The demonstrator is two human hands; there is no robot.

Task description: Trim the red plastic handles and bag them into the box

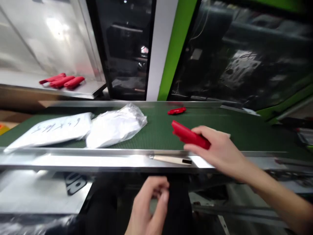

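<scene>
A person's right hand [217, 150] grips a red plastic piece [189, 135] above the green belt [158, 130], its long axis pointing up-left, while the empty left hand [149, 202] curls loosely below the rail.

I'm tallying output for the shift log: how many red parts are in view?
5: one held in the right hand (red part), one loose on the green belt, three on the steel shelf. Others may be hidden.
</scene>
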